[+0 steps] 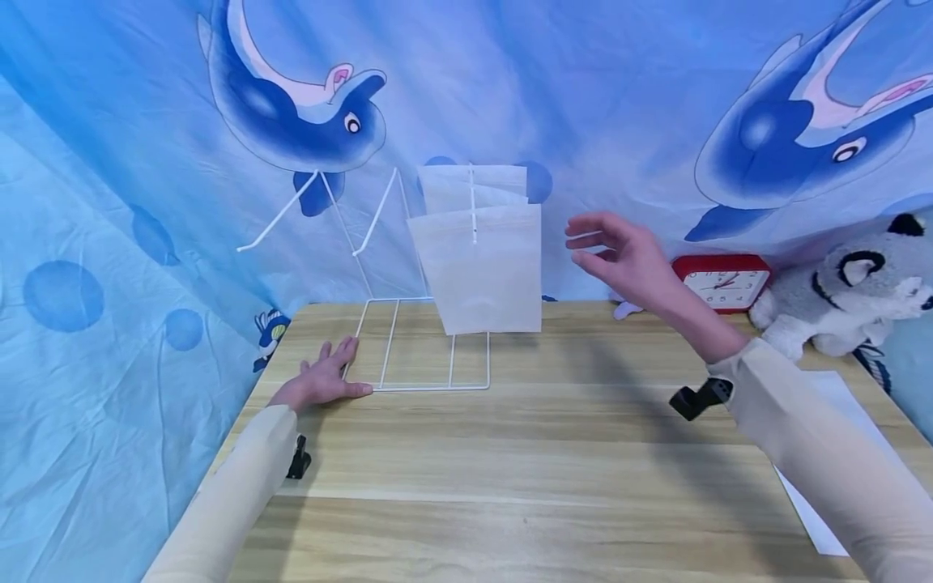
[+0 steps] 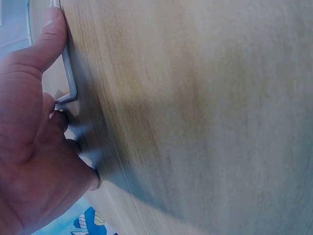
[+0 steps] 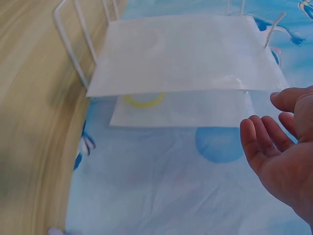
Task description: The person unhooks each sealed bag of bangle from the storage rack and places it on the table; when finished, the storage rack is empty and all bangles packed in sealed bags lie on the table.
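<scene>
The left hand (image 1: 324, 380), spread, touches the wire rack (image 1: 423, 389). The right hand (image 1: 628, 255) hovers, fingers relaxed, beside hanging bags (image 1: 488, 275).

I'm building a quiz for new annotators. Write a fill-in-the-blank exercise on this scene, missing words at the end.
1. The left hand touches the wire rack, which is coloured ____.
2. The right hand is holding ____.
3. In the head view, the translucent packets hang on the ____ of the rack's three prongs.
4. In that view, the clock has a frame coloured ____.

Missing words: white; nothing; rightmost; red.
</scene>
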`<state>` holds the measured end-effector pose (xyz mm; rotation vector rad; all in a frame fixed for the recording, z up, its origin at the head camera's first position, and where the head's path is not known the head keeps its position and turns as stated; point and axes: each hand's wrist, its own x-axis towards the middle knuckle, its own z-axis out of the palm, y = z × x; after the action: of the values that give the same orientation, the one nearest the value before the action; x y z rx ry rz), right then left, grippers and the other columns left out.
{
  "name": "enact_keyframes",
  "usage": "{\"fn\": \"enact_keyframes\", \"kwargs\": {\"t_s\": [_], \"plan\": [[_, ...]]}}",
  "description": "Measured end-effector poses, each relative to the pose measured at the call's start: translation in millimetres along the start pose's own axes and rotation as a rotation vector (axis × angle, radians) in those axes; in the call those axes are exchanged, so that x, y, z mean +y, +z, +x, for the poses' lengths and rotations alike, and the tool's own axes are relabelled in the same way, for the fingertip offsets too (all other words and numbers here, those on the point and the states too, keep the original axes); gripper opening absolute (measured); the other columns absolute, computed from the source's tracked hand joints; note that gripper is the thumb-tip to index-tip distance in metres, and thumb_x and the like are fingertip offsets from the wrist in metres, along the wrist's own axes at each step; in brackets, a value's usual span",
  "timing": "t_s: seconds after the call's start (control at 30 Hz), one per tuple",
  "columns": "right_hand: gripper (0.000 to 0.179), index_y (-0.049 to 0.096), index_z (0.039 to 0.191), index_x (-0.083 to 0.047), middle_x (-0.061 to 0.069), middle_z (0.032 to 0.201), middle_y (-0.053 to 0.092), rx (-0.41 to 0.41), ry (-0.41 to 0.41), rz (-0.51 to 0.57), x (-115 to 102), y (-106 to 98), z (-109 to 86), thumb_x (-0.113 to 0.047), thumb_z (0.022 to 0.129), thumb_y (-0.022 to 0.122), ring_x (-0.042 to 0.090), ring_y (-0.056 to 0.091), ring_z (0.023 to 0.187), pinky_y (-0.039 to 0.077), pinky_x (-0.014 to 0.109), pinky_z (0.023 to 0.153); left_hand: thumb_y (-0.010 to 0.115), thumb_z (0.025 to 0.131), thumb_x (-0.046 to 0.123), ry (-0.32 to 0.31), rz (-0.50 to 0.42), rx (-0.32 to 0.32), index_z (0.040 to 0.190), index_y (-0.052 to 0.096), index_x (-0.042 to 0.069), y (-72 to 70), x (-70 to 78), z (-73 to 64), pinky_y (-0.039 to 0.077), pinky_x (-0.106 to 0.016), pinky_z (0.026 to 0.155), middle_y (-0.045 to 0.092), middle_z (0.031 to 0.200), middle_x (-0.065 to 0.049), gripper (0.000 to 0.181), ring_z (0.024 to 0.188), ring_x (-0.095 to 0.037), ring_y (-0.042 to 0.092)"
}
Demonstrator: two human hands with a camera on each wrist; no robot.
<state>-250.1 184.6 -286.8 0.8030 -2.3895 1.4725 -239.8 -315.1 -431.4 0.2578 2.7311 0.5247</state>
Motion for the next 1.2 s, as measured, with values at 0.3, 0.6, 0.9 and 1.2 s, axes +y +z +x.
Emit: {"fn": "enact_keyframes", "kwargs": {"t_s": [0.3,0.6,0.9,1.2], "plan": [[0.045,0.055,0.139,-0.003,0.017,0.132,0.06,0.007,0.018,0.178,-7,15,27.7,0.001,0.095,0.066,0.034,0.061,0.117,0.052,0.029,0.093,0.071,0.087,0.054,-0.001,-0.003,-0.006,0.158,0.006,-0.003,2.1,-3.5,2.5,-0.008,-0.078,0.103,-0.001,0.163,-0.026,0.111,0.144,-0.053,-0.01],[0.042,0.06,0.135,-0.002,0.015,0.124,0.064,0.012,0.023,0.245,-12,26,38.2,0.002,0.093,0.067,0.03,0.064,0.109,0.055,0.031,0.09,0.071,0.087,0.055,-0.001,-0.002,0.002,0.158,0.006,-0.003,4.5,-4.6,0.5,-0.008,-0.077,0.104,-0.001,0.163,-0.026,0.112,0.145,-0.052,-0.011],[0.037,0.062,0.131,0.001,0.012,0.108,0.065,-0.008,-0.035,0.286,-15,34,45.7,0.004,0.094,0.065,0.022,0.067,0.097,0.055,0.026,0.084,0.071,0.087,0.053,-0.008,-0.008,0.006,0.158,0.006,-0.003,3.2,-3.1,-0.6,-0.008,-0.077,0.104,0.0,0.163,-0.026,0.111,0.145,-0.053,-0.01],[0.036,0.063,0.131,0.001,0.007,0.091,0.066,-0.051,-0.068,0.257,-17,44,55.0,0.0,0.096,0.065,0.017,0.054,0.069,0.044,0.024,0.062,0.071,0.087,0.054,-0.015,-0.005,-0.002,0.158,0.007,-0.002,2.4,-0.2,-1.1,-0.008,-0.078,0.103,-0.001,0.163,-0.026,0.112,0.144,-0.054,-0.01]]}}
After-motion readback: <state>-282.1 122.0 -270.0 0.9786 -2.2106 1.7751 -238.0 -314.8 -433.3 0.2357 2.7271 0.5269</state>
